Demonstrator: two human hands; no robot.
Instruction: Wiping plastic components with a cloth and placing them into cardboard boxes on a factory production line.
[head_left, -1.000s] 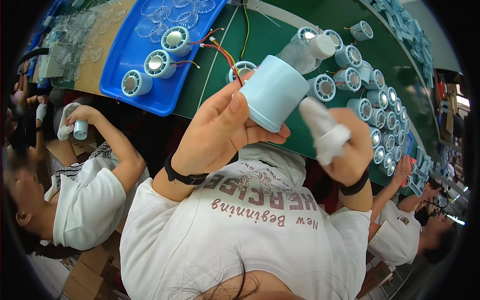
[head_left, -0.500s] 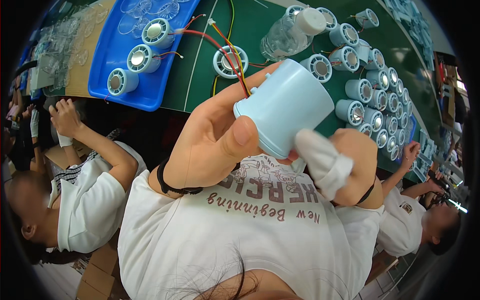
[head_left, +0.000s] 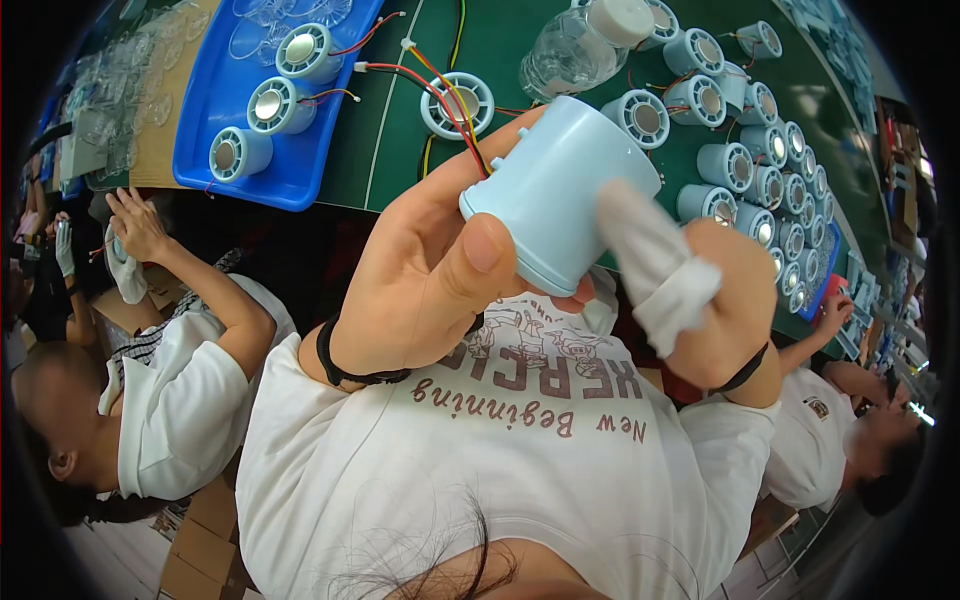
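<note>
Wires (head_left: pixel 468 135) clear, left grip (head_left: pixel 440 265) curled snug round the blue housing (head_left: pixel 560 195) at the table's (head_left: pixel 398 155) near edge, I'd go light with the right grip's (head_left: pixel 728 300) white cloth (head_left: pixel 655 268), though can't tell if it's pinched or worn.

Saw a plain light-blue cylindrical plastic housing (head_left: pixel 555 200) with thin red, black and yellow wires (head_left: pixel 476 146); right of the housing, a white cloth finger cover (head_left: pixel 658 270); left, a solid-blue rectangular plastic tray (head_left: pixel 298 168).
</note>
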